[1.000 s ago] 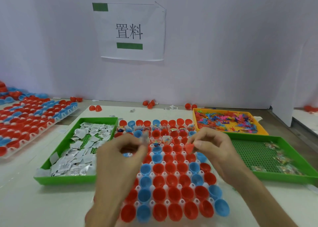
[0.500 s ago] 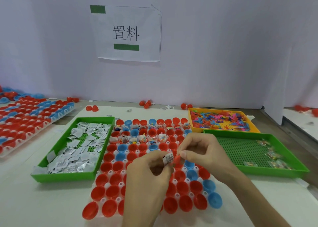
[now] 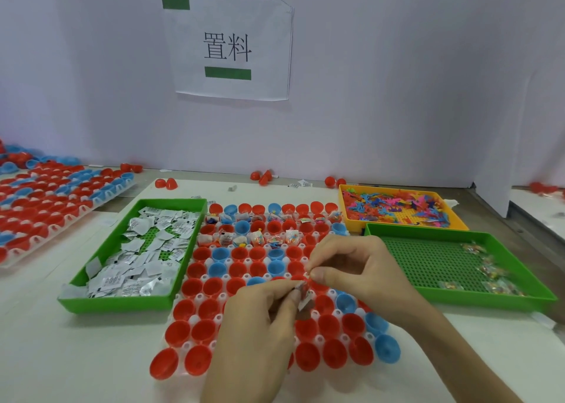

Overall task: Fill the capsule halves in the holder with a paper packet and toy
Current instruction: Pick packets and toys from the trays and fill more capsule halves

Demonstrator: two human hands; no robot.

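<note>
Capsule holder [image 3: 199, 297] on white table [image 3: 76, 356] between green packet tray [image 3: 122, 305] and green mesh tray [image 3: 477, 299], paper sign [image 3: 229, 48] on pale wall [image 3: 397, 81], left hand [image 3: 260, 326] pinching paper packet [image 3: 305, 298] above holder, right hand [image 3: 360, 268] pinched beside it, contents unclear

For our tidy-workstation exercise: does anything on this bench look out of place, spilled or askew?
Loose red capsule halves lie scattered on the table by the wall, outside any holder. A few paper packets lie near them, outside their green tray. The wall sign has a creased top right corner.
</note>
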